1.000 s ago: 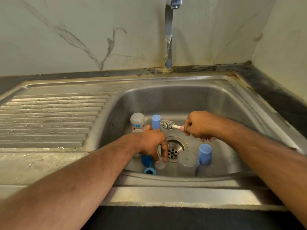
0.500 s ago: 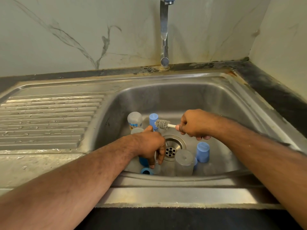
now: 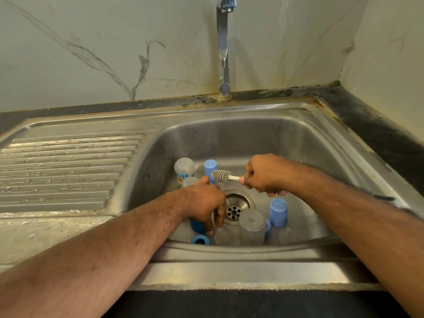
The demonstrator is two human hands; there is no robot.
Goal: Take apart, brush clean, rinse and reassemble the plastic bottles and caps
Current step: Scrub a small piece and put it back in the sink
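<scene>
Steel sink (image 3: 325, 143), basin contents: right hand (image 3: 263, 174) clenched round the white handle of a grey bottle brush (image 3: 221, 175), bristles pointing left. Left hand (image 3: 205, 203) curled over a clear bottle (image 3: 220, 235) near the drain (image 3: 234, 208) (grip largely hidden). Upright blue caps (image 3: 278, 212) and clear bottles stand around both; labelled bottle (image 3: 184, 168) at the rear left.

Dim, even indoor light; soft glare on sink (image 3: 263, 134) steel; wide-angle bending at edges; focus sharp.
</scene>
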